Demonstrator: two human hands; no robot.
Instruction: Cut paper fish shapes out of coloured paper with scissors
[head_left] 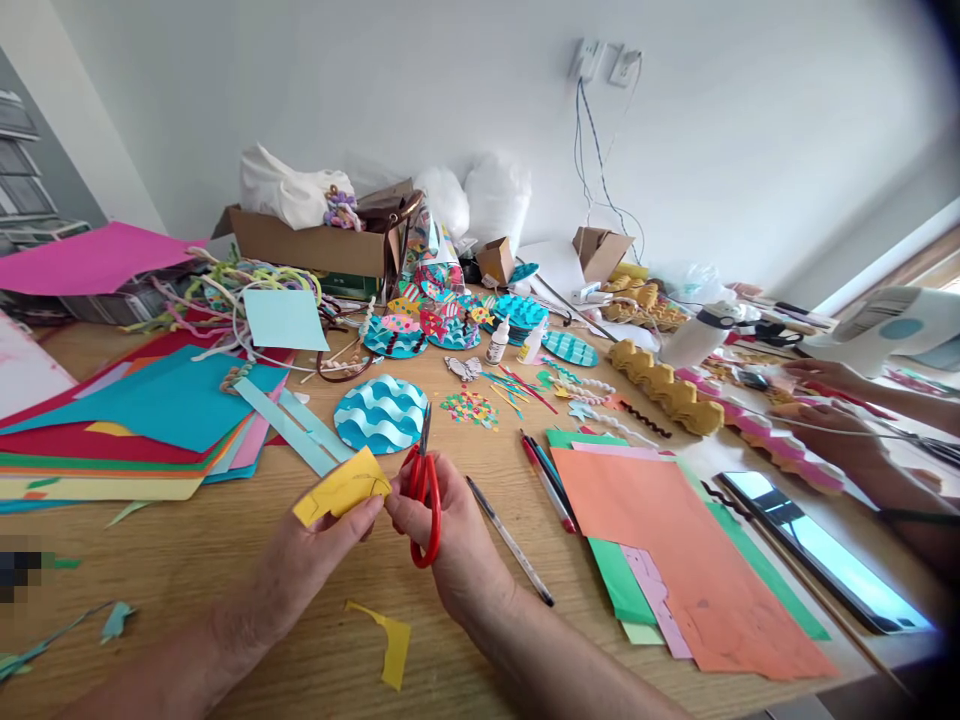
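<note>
My left hand (315,545) pinches a small piece of yellow paper (341,488) with pencil lines drawn on it. Red-handled scissors (425,500) are held in my right hand (457,545), blades pointing up and away from me. The right fingertips also meet the right end of the yellow paper. Whether the blades are fully closed is hard to make out. Below my hands lies a yellow paper offcut (395,645). Just beyond the scissors rests a round blue disc (381,413) with pale wavy stripes. A pen (510,540) lies to the right of my right hand.
Stacked coloured paper (165,400) fills the left side. Orange paper (667,550) and a phone (825,550) lie at the right. Glue bottles (497,342), decorated discs and an egg-carton strip (664,388) stand farther back. Another person's hands (840,435) are at the far right.
</note>
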